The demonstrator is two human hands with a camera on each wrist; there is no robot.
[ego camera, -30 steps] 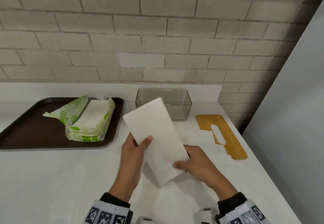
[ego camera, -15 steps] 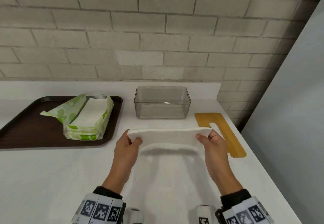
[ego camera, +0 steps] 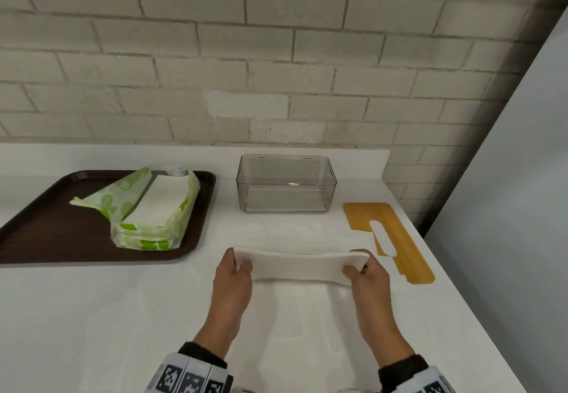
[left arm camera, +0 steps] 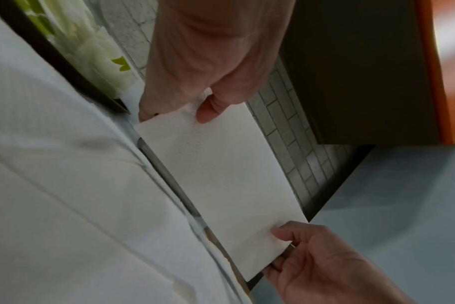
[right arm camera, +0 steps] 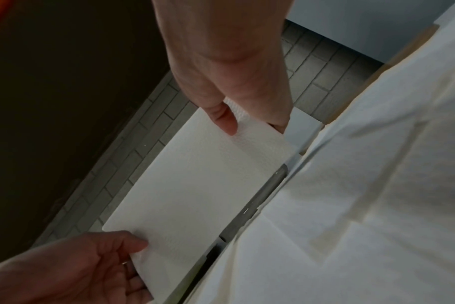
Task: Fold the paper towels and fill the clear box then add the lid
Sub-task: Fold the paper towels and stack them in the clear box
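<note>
Pinching folded towel (ego camera: pixel 299 265) w/ left hand (ego camera: pixel 233 279) & right hand (ego camera: pixel 367 276); clear box (ego camera: pixel 285 183) empty; towel pack (ego camera: pixel 153 211) on tray (ego camera: pixel 46 208).

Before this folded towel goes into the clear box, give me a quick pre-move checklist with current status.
1. Both ends held: left hand and right hand each pinch an end of the folded paper towel: ok.
2. Towel clear of the counter, slight sag in the middle: ok.
3. Clear box open, nothing inside: ok.
4. Path from towel to box unobstructed: ok.
5. Wooden lid lies right of the box, out of the way: ok.
6. Towel fits the box lengthwise: cannot tell.
</note>
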